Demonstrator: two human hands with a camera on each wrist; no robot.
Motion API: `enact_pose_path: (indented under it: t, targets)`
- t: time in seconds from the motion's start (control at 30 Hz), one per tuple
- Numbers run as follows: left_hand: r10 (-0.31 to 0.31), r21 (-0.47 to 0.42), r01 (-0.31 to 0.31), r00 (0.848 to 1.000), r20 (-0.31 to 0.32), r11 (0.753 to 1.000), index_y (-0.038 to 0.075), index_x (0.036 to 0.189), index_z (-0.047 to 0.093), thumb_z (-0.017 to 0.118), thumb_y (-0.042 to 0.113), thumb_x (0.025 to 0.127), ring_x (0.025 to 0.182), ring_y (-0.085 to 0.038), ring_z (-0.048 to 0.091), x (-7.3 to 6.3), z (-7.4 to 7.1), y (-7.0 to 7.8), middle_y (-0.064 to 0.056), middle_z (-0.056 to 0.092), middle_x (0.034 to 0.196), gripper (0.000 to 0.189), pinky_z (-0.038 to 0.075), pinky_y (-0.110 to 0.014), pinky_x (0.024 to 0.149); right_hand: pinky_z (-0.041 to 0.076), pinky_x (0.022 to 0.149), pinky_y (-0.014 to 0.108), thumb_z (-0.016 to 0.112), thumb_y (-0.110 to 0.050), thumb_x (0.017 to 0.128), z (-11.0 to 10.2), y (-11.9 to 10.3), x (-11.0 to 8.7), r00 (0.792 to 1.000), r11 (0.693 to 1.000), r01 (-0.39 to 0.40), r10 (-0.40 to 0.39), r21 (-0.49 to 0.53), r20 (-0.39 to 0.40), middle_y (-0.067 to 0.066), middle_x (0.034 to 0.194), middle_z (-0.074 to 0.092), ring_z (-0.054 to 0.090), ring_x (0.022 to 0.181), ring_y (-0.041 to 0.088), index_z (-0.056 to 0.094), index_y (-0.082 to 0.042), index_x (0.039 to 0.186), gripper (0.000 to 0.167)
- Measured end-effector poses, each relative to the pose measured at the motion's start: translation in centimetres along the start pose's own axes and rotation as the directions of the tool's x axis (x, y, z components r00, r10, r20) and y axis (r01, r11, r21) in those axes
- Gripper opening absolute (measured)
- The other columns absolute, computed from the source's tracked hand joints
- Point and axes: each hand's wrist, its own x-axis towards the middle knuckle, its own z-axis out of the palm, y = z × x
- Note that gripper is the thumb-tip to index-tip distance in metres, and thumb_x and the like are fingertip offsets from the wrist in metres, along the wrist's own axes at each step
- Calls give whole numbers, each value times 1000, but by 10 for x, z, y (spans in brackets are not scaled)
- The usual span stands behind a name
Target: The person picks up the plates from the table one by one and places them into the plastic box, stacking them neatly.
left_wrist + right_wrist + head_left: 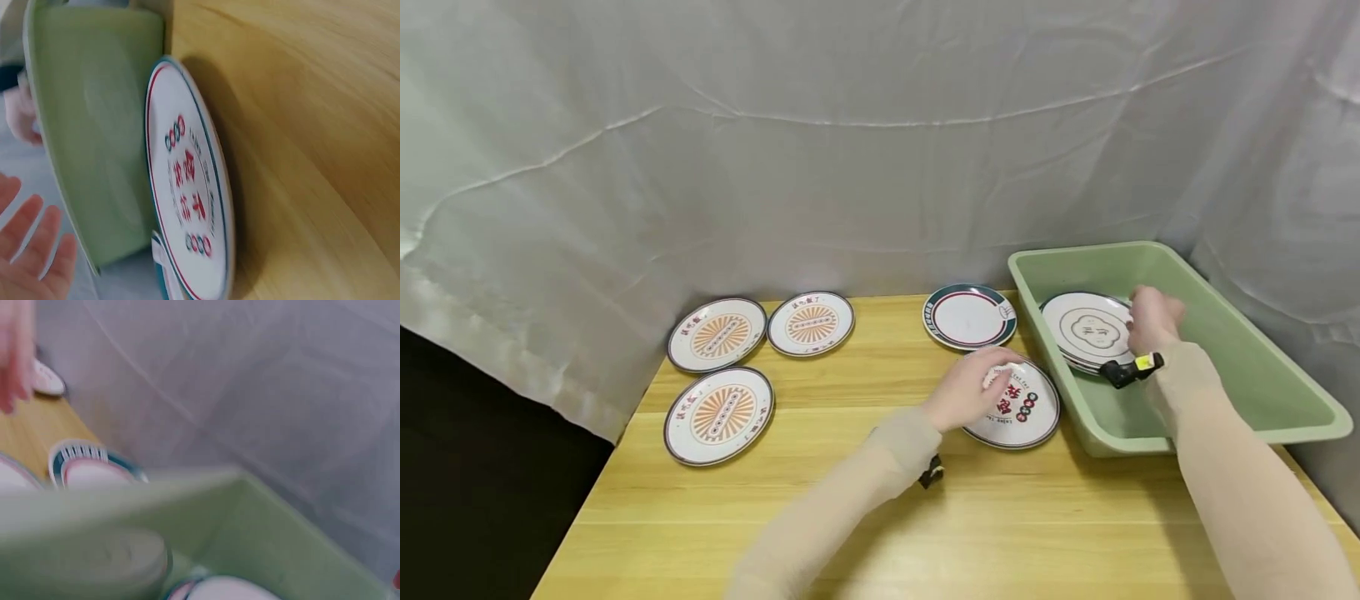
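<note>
My left hand (973,389), its fingers spread and relaxed, is over a white plate (1026,421) with red characters and a dark rim. In the left wrist view the left hand (31,250) is clear of that plate (187,187), which lies on the table against the green bin. My right hand (1153,318) hangs over the bin (1247,367), beside a stack of white plates (1086,327) with a brown outline on top. The left wrist view shows the right hand (22,115) above the bin rim, fingers loosely bent, with no plate in it.
A plate with a green rim (970,317) lies behind the red-lettered plate. On the left of the wooden table (850,500) lie three plates with orange sunburst prints, one being the front plate (720,417). A grey curtain (850,183) hangs behind.
</note>
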Motion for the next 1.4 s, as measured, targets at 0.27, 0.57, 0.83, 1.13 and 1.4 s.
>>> enact_pose_path:
  t: [0.27,0.57,0.83,1.13,1.4]
  targets:
    - [-361,-370,306,928,-89,877,4,126,64,54,13,102,109,-22,66,-11,-23,-28,-12,66,126,27,55,-25,96,60,76,19,42,-6,103,18,-13,-68,920,973,26,-113,231,375,-6,88,70,71,82,9,55,-16,124,26]
    - [-600,-501,514,800,-13,696,2,128,61,58,16,99,81,-14,60,-17,-14,-61,-11,63,111,32,55,-21,69,58,90,20,44,-6,105,34,17,-132,799,976,78,-182,202,573,-2,108,67,69,98,11,52,-12,121,18]
    - [-669,-412,641,737,95,647,4,128,60,61,25,100,78,-18,64,-17,-9,-70,-8,67,98,35,56,-25,68,57,93,18,37,3,100,43,60,-157,771,951,275,-305,140,559,-8,103,69,69,96,5,52,-7,121,28]
    - [-669,-106,679,734,118,727,8,122,64,68,37,95,73,-14,64,-8,1,-75,-5,71,97,39,52,-26,70,56,94,19,39,-3,103,48,93,-159,807,950,307,-295,64,512,-10,103,67,67,99,6,51,-3,126,26]
    - [-641,78,637,760,104,767,10,109,67,75,41,89,90,-17,61,-3,4,-67,-3,70,101,38,53,-31,83,56,92,18,37,-5,104,48,106,-152,833,967,249,-239,47,499,-10,101,66,66,96,4,49,-3,127,26]
